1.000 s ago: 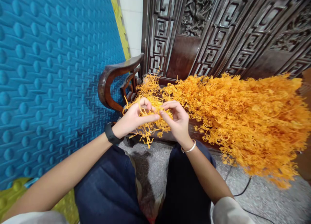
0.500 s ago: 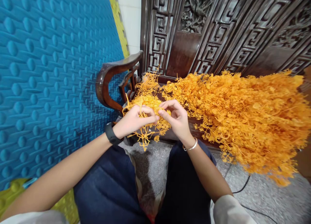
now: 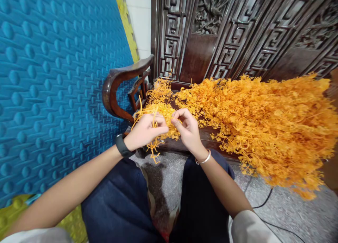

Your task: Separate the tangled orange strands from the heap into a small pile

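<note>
My left hand (image 3: 145, 130), with a black watch at the wrist, is closed around a small clump of orange branching plastic sprigs (image 3: 155, 149) that hangs below the fingers. My right hand (image 3: 187, 130), wearing a silver bangle, pinches the same clump from the right, fingertips meeting the left hand's. Both hands hover over the front edge of a dark carved wooden bench (image 3: 118, 84). A large heap of the same orange sprigs (image 3: 264, 120) covers the bench seat to the right, and a smaller pile (image 3: 161, 95) lies just behind my hands.
A blue embossed foam mat (image 3: 52, 77) stands upright on the left, with a yellow-green mat (image 3: 71, 229) beneath it. The bench's curved armrest is just left of my hands. My dark-trousered knees sit below, over a grey speckled floor (image 3: 169, 179) with a black cable (image 3: 264, 200).
Both hands have shifted slightly up and towards the bench, still working the same clump; the dangling sprigs rose with them. The big heap has not moved.
</note>
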Demonstrator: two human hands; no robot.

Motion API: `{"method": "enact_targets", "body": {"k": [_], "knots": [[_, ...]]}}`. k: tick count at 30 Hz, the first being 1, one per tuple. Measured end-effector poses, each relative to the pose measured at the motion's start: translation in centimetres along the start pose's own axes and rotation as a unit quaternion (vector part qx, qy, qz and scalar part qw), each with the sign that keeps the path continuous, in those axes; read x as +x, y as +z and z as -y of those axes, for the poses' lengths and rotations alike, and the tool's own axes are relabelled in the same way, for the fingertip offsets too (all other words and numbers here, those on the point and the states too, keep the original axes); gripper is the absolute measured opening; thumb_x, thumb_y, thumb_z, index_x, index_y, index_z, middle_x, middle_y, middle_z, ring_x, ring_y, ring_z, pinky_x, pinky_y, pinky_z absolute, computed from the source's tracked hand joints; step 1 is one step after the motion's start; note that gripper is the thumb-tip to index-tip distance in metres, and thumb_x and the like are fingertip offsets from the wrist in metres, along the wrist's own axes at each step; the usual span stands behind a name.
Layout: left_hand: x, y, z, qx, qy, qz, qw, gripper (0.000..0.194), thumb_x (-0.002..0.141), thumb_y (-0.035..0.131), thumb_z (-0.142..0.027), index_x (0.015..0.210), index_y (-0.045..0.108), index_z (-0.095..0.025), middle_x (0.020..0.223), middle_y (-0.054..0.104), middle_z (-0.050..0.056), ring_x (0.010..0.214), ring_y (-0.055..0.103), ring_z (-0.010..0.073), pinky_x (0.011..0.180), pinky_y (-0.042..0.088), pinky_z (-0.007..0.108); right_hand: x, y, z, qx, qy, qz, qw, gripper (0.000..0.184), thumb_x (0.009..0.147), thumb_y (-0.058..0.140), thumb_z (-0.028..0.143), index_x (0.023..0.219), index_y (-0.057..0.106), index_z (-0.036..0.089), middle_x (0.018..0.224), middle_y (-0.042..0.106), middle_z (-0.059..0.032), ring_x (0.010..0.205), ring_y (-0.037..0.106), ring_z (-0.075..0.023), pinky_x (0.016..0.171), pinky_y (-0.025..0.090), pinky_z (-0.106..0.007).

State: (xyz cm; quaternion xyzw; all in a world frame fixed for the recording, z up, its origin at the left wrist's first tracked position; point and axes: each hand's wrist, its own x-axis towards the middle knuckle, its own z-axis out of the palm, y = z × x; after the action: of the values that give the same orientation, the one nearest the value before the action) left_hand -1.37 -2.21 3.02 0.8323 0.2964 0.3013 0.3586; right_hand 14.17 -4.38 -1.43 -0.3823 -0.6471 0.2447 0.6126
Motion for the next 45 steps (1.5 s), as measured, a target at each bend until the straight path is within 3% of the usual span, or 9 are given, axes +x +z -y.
{"method": "enact_targets", "body": {"k": [10,15,17,21,24,26,34,42,45], "knots": [[0.9,0.6,-0.3,-0.05,-0.05,-0.075,0.995,0.03,0.068,0.05,-0.019,0.043,0.034,-0.018,0.047,0.031,-0.005,0.051,0.029,0.0088,0.052,0.025,0.027,0.8,2.2,-0.1,-0.077,-0.009,-0.129,0.989,0.01,0.085,0.052,0.023,0.076,0.046,0.021,0.074,0.05,0.001,0.07,0.048,-0.0115,0.068,0.039,-0.028],[-1.0,1.3,-1.0,-0.073,-0.059,-0.008,0.996,0.033,0.069,0.05,-0.016,0.04,0.035,-0.018,0.045,0.035,-0.004,0.053,0.037,0.0102,0.058,0.032,0.028,4.2,-3.9,-2.6,-0.138,-0.049,-0.347,0.926,0.017,0.087,0.045,0.03,0.072,0.044,0.021,0.069,0.044,0.0012,0.064,0.046,-0.0118,0.064,0.039,-0.028],[-1.6,1.6,-0.9,-0.055,-0.053,0.007,0.997,0.033,0.072,0.051,-0.017,0.042,0.038,-0.017,0.049,0.038,-0.004,0.056,0.04,0.0104,0.062,0.034,0.028,5.0,-7.2,-4.5,-0.158,-0.041,-0.368,0.915,0.016,0.082,0.053,0.033,0.074,0.049,0.02,0.071,0.047,0.0006,0.066,0.047,-0.0117,0.064,0.039,-0.027],[-2.0,1.5,-0.6,-0.032,-0.031,0.005,0.999,0.028,0.079,0.054,-0.025,0.053,0.054,-0.016,0.059,0.049,-0.002,0.065,0.047,0.0124,0.069,0.036,0.028,4.6,-10.5,-7.7,-0.214,0.165,-0.117,0.956,0.023,0.067,0.067,0.036,0.066,0.059,0.014,0.058,0.053,0.0013,0.055,0.046,-0.0102,0.057,0.039,-0.026],[-2.2,0.8,-0.7,-0.022,-0.028,-0.018,0.999,0.025,0.08,0.056,-0.027,0.058,0.059,-0.016,0.064,0.054,-0.001,0.068,0.048,0.0128,0.073,0.036,0.029,3.6,-10.8,-8.9,-0.318,0.304,0.079,0.895,0.017,0.068,0.066,0.029,0.069,0.067,0.012,0.057,0.059,0.0,0.055,0.051,-0.0105,0.058,0.04,-0.024],[-2.4,0.2,-0.8,-0.021,-0.028,-0.051,0.998,0.022,0.079,0.058,-0.027,0.059,0.06,-0.016,0.066,0.056,-0.001,0.07,0.049,0.0128,0.074,0.037,0.028,3.2,-10.8,-9.3,-0.369,0.352,0.142,0.849,0.008,0.067,0.065,0.018,0.069,0.069,0.011,0.061,0.063,-0.0021,0.058,0.054,-0.0111,0.06,0.04,-0.022],[-2.9,-0.6,-0.6,-0.085,-0.027,-0.124,0.988,0.009,0.076,0.064,-0.024,0.068,0.063,-0.018,0.075,0.065,-0.001,0.075,0.058,0.0126,0.073,0.043,0.024,2.8,-11.9,-9.6,-0.401,0.408,0.204,0.795,0.015,0.064,0.061,0.003,0.074,0.07,0.009,0.059,0.065,-0.0036,0.05,0.053,-0.0098,0.052,0.04,-0.019],[-2.8,-0.6,-0.4,-0.103,-0.034,-0.109,0.988,0.007,0.076,0.065,-0.027,0.076,0.067,-0.02,0.082,0.07,-0.001,0.08,0.062,0.0136,0.075,0.046,0.023,2.6,-11.8,-10.2,-0.412,0.406,0.217,0.786,0.017,0.061,0.066,0.006,0.076,0.068,0.012,0.054,0.06,0.0002,0.05,0.053,-0.01,0.052,0.041,-0.02],[-2.7,-0.5,-0.4,-0.11,-0.034,-0.107,0.988,0.008,0.077,0.065,-0.028,0.08,0.069,-0.022,0.087,0.071,-0.001,0.084,0.063,0.0139,0.077,0.046,0.023,2.6,-11.8,-9.3,-0.443,0.369,0.18,0.797,0.021,0.063,0.068,0.01,0.084,0.067,0.011,0.071,0.065,-0.0059,0.065,0.058,-0.0146,0.063,0.044,-0.025]]}}
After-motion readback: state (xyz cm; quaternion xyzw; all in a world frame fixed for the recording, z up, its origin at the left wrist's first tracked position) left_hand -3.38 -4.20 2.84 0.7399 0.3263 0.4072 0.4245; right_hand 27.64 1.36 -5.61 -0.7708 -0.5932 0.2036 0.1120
